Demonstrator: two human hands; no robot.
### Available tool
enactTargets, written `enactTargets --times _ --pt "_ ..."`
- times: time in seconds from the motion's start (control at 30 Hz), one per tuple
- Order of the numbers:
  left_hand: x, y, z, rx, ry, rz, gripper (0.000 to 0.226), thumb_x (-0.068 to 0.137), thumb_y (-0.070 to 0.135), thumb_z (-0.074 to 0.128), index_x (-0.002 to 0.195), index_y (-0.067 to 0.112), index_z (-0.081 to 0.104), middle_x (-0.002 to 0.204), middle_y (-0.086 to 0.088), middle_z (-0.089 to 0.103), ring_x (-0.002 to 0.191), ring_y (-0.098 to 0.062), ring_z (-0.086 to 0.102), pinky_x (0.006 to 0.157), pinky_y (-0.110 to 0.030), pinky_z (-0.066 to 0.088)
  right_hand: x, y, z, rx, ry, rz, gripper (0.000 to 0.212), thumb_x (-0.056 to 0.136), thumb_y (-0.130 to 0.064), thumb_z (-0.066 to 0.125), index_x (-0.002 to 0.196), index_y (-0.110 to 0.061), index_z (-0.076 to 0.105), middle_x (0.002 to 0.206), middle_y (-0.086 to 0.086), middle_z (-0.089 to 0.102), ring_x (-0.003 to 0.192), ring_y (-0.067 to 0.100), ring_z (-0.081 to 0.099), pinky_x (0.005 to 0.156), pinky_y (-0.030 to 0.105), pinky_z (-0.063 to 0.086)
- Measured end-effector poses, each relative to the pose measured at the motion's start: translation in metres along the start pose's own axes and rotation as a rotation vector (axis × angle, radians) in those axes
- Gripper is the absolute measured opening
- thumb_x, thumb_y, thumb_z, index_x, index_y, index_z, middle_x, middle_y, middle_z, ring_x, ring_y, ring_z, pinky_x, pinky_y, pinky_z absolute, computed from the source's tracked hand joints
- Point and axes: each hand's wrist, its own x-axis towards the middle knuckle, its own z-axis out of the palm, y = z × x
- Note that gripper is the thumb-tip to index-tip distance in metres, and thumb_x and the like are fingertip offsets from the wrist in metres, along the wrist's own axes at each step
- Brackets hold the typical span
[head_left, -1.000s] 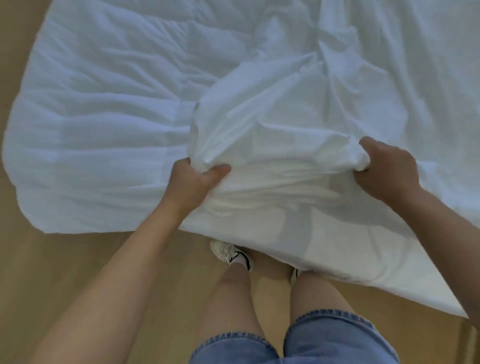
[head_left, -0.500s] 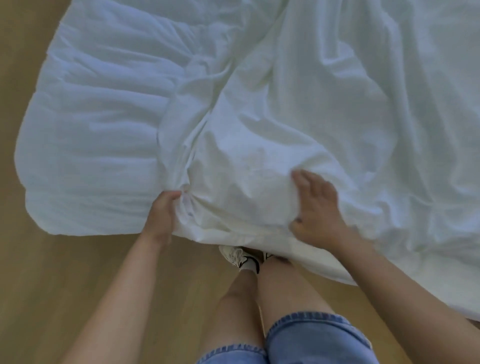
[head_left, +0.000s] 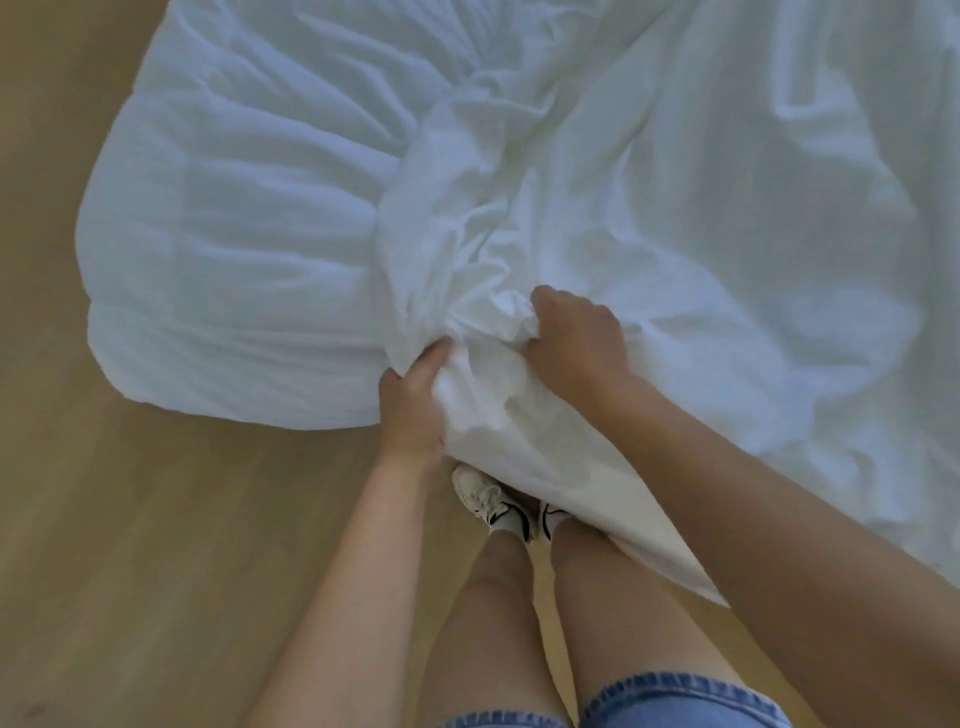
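In the head view, the rumpled white duvet cover (head_left: 701, 218) lies on the wooden floor (head_left: 130, 519), its bunched near edge clenched in both the left hand (head_left: 410, 410) and the right hand (head_left: 576, 343), fingers curled into cloth that looks light, limp and best held by gathered handfuls at the hem.

Both hands (head_left: 410, 400) bunching white sheet (head_left: 675, 218)

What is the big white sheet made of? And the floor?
The sheet looks like thin woven cotton or a similar matte fabric: it creases sharply and bunches softly. The floor looks like smooth pale wood or laminate: tan, with faint plank lines.
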Motion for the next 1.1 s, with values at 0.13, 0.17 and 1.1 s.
enactTargets --times 0.13,0.17,1.1 --pt "-0.016 0.045 0.014 -0.317 -0.265 -0.005 0.031 0.082 0.031 0.058 0.102 0.01 0.071 0.105 -0.013 0.067 0.104 -0.03 0.063 0.095 -0.045 0.048 -0.015 0.0 -0.046 0.095 0.159 0.018 0.017 0.071 -0.009 0.052 0.07 -0.013 0.035 0.057 -0.005 0.033 0.048 0.015 0.028 0.047 0.029 0.018" --pt "-0.025 0.057 0.017 -0.254 -0.273 -0.015 0.032 0.08 0.03 0.059 0.102 0.009 0.069 0.1 -0.011 0.068 0.099 -0.028 0.064 0.092 -0.044 0.049 -0.021 -0.001 -0.054 0.106 0.142 0.028 0.014 0.071 -0.01 0.052 0.071 -0.012 0.038 0.057 -0.005 0.035 0.049 0.018 0.03 0.048 0.031 0.018" --pt "0.11 0.213 -0.099 0.128 -0.549 -0.338 0.057 0.086 0.058 0.043 0.119 0.018 0.066 0.129 -0.01 0.059 0.119 -0.029 0.056 0.096 -0.043 0.047 -0.023 -0.125 0.014 -0.201 -0.257 0.231 0.083 0.085 -0.032 0.055 0.149 -0.014 0.004 0.141 0.014 0.033 0.13 0.032 0.034 0.101 0.042 0.032"
